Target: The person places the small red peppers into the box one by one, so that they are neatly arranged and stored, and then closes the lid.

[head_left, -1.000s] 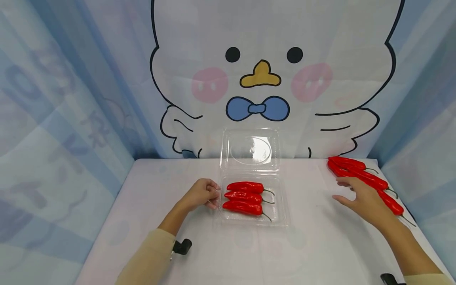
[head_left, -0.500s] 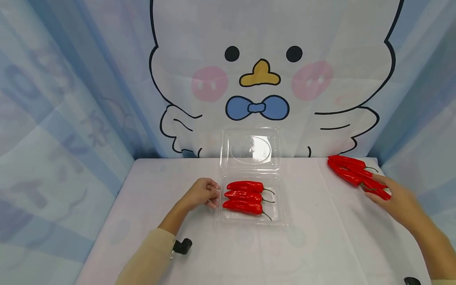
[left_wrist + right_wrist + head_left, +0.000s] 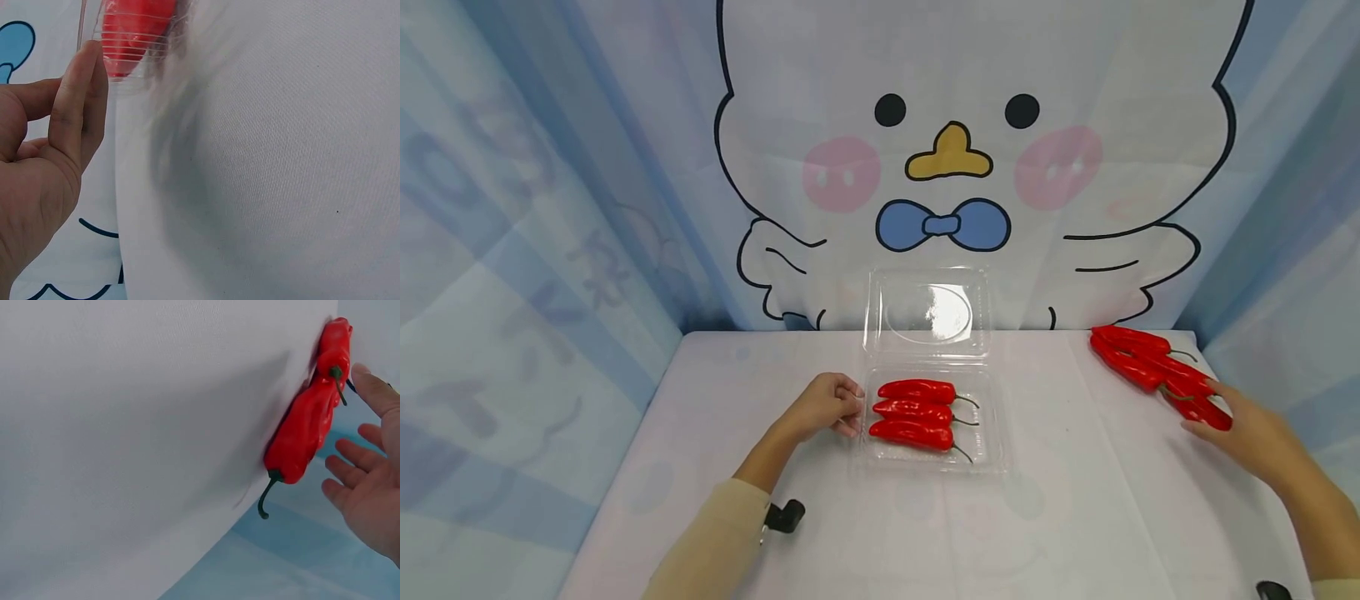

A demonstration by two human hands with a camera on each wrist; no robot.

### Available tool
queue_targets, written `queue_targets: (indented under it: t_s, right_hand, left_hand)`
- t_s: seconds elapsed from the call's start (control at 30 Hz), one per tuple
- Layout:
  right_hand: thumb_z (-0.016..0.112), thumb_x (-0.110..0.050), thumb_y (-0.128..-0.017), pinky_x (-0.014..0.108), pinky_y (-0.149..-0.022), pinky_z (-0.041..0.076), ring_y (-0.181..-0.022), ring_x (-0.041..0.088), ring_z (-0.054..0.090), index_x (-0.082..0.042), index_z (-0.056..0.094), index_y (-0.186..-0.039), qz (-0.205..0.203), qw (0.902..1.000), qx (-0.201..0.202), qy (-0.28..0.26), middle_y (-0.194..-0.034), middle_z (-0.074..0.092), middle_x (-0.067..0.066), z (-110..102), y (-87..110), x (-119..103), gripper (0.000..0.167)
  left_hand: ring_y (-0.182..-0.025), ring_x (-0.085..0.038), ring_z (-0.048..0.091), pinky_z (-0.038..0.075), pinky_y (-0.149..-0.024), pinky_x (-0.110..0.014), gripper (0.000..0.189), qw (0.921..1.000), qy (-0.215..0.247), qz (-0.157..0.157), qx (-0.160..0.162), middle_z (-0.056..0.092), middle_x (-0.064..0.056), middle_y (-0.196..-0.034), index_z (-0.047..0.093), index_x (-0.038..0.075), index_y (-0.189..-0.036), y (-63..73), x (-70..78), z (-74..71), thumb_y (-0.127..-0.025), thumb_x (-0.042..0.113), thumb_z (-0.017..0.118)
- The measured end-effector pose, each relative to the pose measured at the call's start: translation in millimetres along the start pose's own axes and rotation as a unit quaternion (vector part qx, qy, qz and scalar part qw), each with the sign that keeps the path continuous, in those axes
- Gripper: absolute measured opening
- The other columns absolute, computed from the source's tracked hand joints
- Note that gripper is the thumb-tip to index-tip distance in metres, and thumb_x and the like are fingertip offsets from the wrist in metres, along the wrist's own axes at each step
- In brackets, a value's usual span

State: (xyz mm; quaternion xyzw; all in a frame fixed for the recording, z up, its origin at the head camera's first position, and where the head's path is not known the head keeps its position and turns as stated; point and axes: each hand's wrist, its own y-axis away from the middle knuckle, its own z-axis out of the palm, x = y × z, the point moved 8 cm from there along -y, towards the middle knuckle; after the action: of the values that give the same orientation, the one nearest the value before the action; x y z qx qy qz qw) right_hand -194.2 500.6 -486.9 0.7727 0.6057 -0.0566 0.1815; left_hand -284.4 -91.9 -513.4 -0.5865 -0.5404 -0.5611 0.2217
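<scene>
In the head view my left hand (image 3: 826, 406) is at the left rim of a clear plastic clamshell box (image 3: 988, 450), its lid (image 3: 887, 292) standing raised behind. Fingertips (image 3: 90, 50) of that hand touch the box edge in the left wrist view. Three red peppers (image 3: 912, 433) with dark green stems lie side by side in the box. At far right, my right hand (image 3: 1258, 433) is beside a pile of several red peppers (image 3: 1120, 367); its thumb and fingers are spread round the near end. The right wrist view shows its thumb (image 3: 375, 390) close to a pepper (image 3: 300, 437), the other fingers apart from it.
A white cloth covers the table (image 3: 1037, 542). The peppers at right lie along its right edge. Behind stands a curtain (image 3: 955, 50) printed with a cartoon bird, and blue curtains (image 3: 535, 250) hang at both sides.
My right hand has moved right and toward me along the pepper pile, then only slightly in the last half second. The peppers there have shifted closer together. The left hand has stayed at the box.
</scene>
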Motion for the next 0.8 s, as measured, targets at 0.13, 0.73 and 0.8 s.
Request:
queue_targets:
  t_s: [0.13,0.73,0.8]
  right_hand:
    - [0.081,-0.045,-0.085,0.071,-0.077,0.057,-0.114,0.066,0.037,0.016,0.02,-0.151,0.007,0.9999,-0.01,0.004,-0.133,0.031,0.05,4,-2.6,6,0.109]
    - [0.074,-0.034,-0.092,0.067,-0.073,0.059,-0.111,0.064,0.039,0.018,0.027,-0.148,-0.029,0.9993,-0.019,0.012,-0.13,0.036,0.049,19,-6.9,16,0.089]
    - [0.072,-0.028,-0.094,0.069,-0.076,0.058,-0.11,0.064,0.041,0.019,0.03,-0.146,-0.041,0.9989,-0.013,0.02,-0.128,0.039,0.049,21,-6.5,15,0.082]
  left_hand:
    - [-0.063,-0.019,0.071,0.064,-0.06,-0.031,0.019,1.0,-0.001,-0.002,0.002,0.064,-0.014,-0.084,0.061,-0.004,-0.114,0.2,-0.6,-0.5,-0.097,0.002,0.067]
    - [-0.063,-0.019,0.072,0.064,-0.06,-0.03,0.017,1.0,-0.002,-0.005,0.003,0.064,-0.014,-0.084,0.062,-0.004,-0.113,0.9,0.3,-0.6,-0.098,0.002,0.067]
    - [-0.063,-0.019,0.072,0.064,-0.06,-0.03,0.017,1.0,-0.002,-0.005,0.003,0.064,-0.014,-0.084,0.062,-0.004,-0.113,0.9,0.1,-0.6,-0.098,0.002,0.067]
